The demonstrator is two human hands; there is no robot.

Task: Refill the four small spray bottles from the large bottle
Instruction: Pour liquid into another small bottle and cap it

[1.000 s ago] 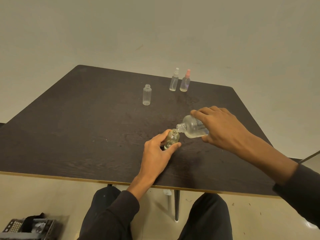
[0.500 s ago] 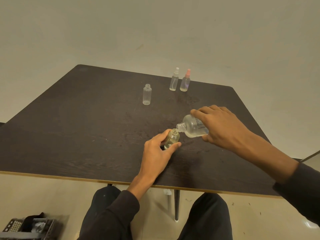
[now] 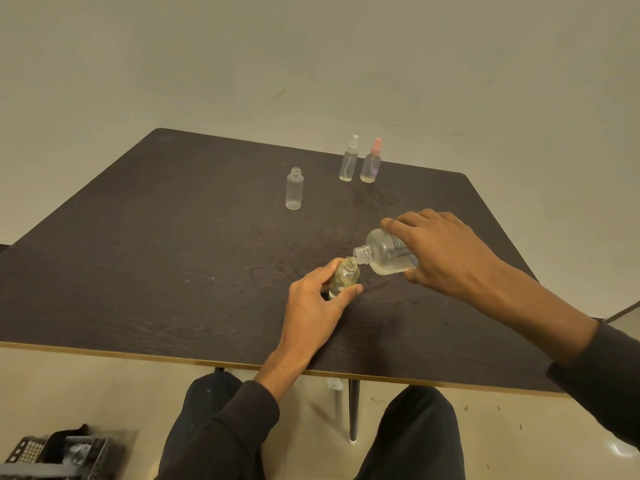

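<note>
— Hands? 
— Left hand (image 3: 317, 308) gripped the uncapped small bottle (image 3: 343, 278) on the table (image 3: 145, 271); right hand (image 3: 446, 252) gripped the tilted large bottle (image 3: 386, 256), mouths touching.
— Others?
— Open bottle (image 3: 294, 188) farther left; two capped spray bottles (image 3: 360, 162) at the far edge.

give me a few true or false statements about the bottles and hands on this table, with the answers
1. The right hand tips the large bottle so its mouth meets the small bottle held by the left hand. True.
2. The open bottle standing alone has a spray cap on. False: its threaded neck is bare.
3. Two capped spray bottles stand side by side at the far edge, the white-capped bottle and the pink-capped bottle. True.
4. The large bottle stands upright on the table. False: it is held tilted nearly on its side, above the table.
5. The left hand is resting flat on the table. False: it grips the small bottle.
</note>
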